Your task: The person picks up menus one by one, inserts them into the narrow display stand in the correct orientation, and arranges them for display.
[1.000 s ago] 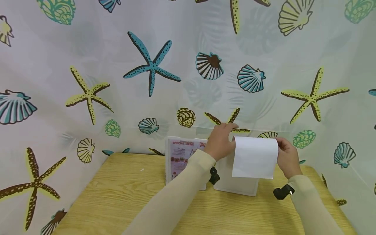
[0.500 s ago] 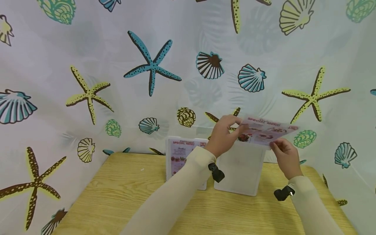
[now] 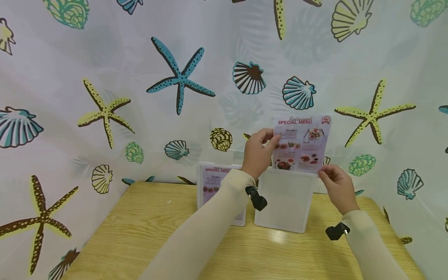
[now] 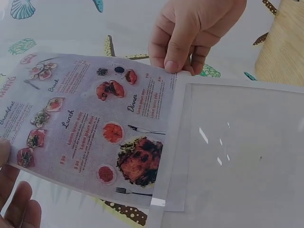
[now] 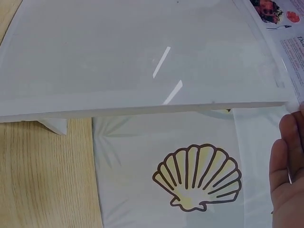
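Note:
A printed sheet headed "Special Menu" point(image 3: 301, 144) stands upright in the head view, its face toward me. My left hand point(image 3: 257, 153) pinches its left edge between thumb and fingers. At its lower right corner my right hand point(image 3: 338, 188) holds it by thumb and fingertips. Directly below is a white-bordered display stand point(image 3: 285, 202) with a blank pane. In the left wrist view the bottom margin of the menu point(image 4: 85, 123) overlaps the top border of the stand point(image 4: 247, 152). Only part of the right hand point(image 5: 290, 175) shows in the right wrist view.
Another display stand point(image 3: 210, 186) with the same menu in it stands to the left, partly hidden by the left sleeve. Both stand on a wooden table point(image 3: 147, 225). Close behind hangs a curtain point(image 3: 196, 128) with starfish and shell prints.
The menu, first seen with its blank back hanging over the stand, has been swung up so its printed face shows. It now stands upright, bottom edge at the stand's top.

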`<state>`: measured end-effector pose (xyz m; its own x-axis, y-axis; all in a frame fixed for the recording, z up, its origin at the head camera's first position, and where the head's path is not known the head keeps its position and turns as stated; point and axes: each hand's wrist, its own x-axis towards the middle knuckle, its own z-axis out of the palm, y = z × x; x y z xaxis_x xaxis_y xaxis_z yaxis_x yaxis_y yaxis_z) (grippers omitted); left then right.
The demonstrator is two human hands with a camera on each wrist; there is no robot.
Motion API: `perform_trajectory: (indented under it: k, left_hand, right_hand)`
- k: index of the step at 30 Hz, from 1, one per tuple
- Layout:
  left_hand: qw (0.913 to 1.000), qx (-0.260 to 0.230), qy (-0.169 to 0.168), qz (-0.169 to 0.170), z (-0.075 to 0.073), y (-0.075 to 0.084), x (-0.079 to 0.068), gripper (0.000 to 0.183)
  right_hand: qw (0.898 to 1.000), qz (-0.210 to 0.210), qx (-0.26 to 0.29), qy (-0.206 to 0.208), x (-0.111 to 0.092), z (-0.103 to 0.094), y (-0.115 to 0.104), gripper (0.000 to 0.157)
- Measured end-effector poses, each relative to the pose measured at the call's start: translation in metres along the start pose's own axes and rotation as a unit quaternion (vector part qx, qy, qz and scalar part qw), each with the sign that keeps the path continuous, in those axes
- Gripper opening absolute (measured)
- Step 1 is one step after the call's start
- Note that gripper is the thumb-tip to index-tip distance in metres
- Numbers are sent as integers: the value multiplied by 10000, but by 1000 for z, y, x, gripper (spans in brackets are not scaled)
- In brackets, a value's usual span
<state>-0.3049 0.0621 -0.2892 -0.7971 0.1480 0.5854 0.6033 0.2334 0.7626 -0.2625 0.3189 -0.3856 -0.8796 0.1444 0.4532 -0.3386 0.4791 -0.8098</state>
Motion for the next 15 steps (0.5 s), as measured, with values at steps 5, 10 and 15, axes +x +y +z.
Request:
perform_trajectory:
  k: [5,10,15]
  left_hand:
    - [9999,139,17,-17,-1,-2,0,25]
    - [9994,253,129,174,-3,-6,1,24]
    - [9988,376,193,233,-6,-7,1,23]
  right_hand:
    - [10000,-31,-17,42,0,1,0,28]
    - [9999,-60,-69,54,1,4,-1,27]
    - [9998,22,-221,-24,0,4,-4,28]
